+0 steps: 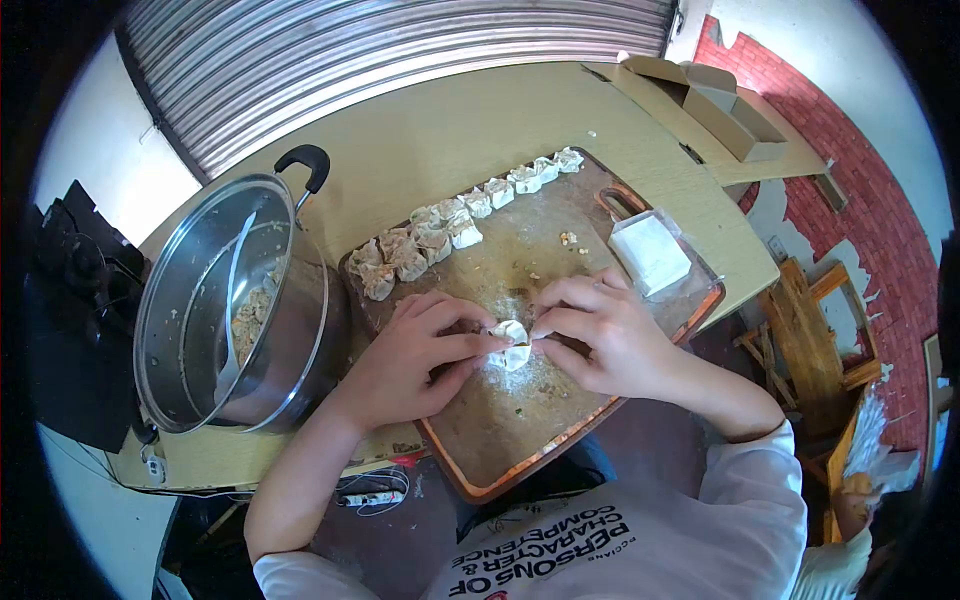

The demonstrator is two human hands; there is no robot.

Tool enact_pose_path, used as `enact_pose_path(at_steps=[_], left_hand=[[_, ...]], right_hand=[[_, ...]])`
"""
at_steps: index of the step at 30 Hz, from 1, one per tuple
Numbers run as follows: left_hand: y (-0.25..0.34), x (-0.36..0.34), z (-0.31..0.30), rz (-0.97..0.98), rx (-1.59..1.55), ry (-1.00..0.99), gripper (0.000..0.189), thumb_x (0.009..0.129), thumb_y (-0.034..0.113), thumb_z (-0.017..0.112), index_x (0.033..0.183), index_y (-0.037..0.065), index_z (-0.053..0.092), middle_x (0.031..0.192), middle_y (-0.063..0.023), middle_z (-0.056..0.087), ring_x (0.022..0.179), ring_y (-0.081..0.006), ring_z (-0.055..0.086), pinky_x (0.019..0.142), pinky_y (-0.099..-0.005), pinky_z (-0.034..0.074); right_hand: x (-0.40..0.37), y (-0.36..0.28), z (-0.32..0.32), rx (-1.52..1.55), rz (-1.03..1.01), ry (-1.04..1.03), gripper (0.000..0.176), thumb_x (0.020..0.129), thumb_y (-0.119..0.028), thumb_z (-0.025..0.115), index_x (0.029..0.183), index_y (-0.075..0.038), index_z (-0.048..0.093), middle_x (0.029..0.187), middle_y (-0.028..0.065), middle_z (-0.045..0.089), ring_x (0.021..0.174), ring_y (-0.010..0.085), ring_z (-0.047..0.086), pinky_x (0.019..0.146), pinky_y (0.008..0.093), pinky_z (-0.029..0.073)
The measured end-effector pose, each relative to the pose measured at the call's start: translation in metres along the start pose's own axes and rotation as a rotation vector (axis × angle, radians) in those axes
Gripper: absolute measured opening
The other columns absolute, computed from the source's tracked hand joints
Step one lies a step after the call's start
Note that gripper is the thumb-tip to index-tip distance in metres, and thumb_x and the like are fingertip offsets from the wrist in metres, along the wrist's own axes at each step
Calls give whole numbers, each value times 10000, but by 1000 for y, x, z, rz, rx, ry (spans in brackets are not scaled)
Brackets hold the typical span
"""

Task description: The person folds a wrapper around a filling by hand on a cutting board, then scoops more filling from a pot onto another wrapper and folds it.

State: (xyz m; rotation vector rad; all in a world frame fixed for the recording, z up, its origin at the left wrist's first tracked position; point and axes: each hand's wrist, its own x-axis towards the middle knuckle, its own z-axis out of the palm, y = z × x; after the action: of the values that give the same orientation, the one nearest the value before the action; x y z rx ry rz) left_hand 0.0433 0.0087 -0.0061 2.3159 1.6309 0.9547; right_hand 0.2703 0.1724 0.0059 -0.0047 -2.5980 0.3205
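Between both hands, over the floury middle of the cutting board (pixel 560 410), sits a small open-topped dumpling (pixel 510 352) in a pale wrapper. My left hand (pixel 415 355) pinches its left side with thumb and fingertips. From the other side, my right hand (pixel 615 335) presses its fingertips against the wrapper edge. Along the board's far edge runs a row of finished dumplings (pixel 498 193), darker at the left end and whiter at the right. A stack of white square wrappers (pixel 650 252) rests on plastic at the board's right, near its handle slot.
Left of the board stands a deep metal pot (pixel 305 335) containing filling (pixel 252 318) and a long white spoon (pixel 231 300). Filling crumbs (pixel 568 239) dot the board. An open cardboard box (pixel 735 115) lies at the far right. Another person's hand (pixel 855 500) shows at lower right beside wooden furniture.
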Motion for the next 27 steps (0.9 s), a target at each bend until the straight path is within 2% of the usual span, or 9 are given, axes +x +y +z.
enact_pose_path(at_steps=[1,3,7,9,12,19,21,25,27], left_hand=[[0,0,0,0,0,-1,367,865,54,753,1203,196,776,1198,-57,666,1124,-277,622,1026,-416,439],[1,1,-1,4,-9,2,362,865,59,755,1201,195,776,1199,-59,665,1124,-281,622,1029,-419,438],[-2,0,1,11,13,13,355,866,64,757,1196,193,776,1203,-63,663,1129,-286,620,1033,-422,438],[-3,-1,2,12,11,14,347,868,71,757,1193,191,775,1204,-65,662,1135,-288,617,1036,-428,437],[-2,-1,1,12,16,20,346,869,75,759,1195,190,773,1204,-65,661,1140,-287,618,1035,-430,438],[-1,0,0,9,4,1,354,864,71,765,1200,182,770,1204,-61,673,1133,-284,632,1036,-429,445],[0,1,0,-21,-65,35,355,858,59,768,1200,155,764,1181,-63,694,1126,-288,642,1021,-423,466],[1,0,1,-29,-87,55,356,859,51,776,1208,110,736,1155,-74,709,1108,-302,657,1002,-412,495],[4,-1,2,-124,-114,90,357,864,53,788,1210,77,705,1150,-85,716,1075,-283,682,971,-389,529]], right_hand=[[0,-1,1,0,0,0,191,822,-128,834,978,-105,726,1081,34,679,919,226,669,816,346,424],[1,-2,4,22,8,44,126,892,-168,765,975,-96,704,1039,36,653,884,243,675,810,372,433],[3,-4,10,42,10,54,169,866,-126,804,1006,-85,720,1063,40,689,909,240,670,815,354,429],[6,-6,13,55,12,74,108,926,-140,726,1000,-69,696,1036,51,664,891,250,680,828,384,446],[5,-6,12,70,38,34,162,882,-110,790,1020,-72,714,1045,72,704,956,245,687,830,357,442],[3,-12,3,239,93,20,219,866,-30,770,1078,-42,717,1053,101,710,961,267,699,854,372,499],[3,-13,2,351,158,-30,258,850,12,771,1099,-18,711,1054,121,708,971,293,704,852,394,547],[5,-7,7,422,121,6,245,850,22,774,1084,5,705,1051,137,704,969,306,709,839,388,571],[6,-6,8,443,147,-18,218,864,6,777,1071,13,708,1056,144,702,971,310,716,832,386,574]])
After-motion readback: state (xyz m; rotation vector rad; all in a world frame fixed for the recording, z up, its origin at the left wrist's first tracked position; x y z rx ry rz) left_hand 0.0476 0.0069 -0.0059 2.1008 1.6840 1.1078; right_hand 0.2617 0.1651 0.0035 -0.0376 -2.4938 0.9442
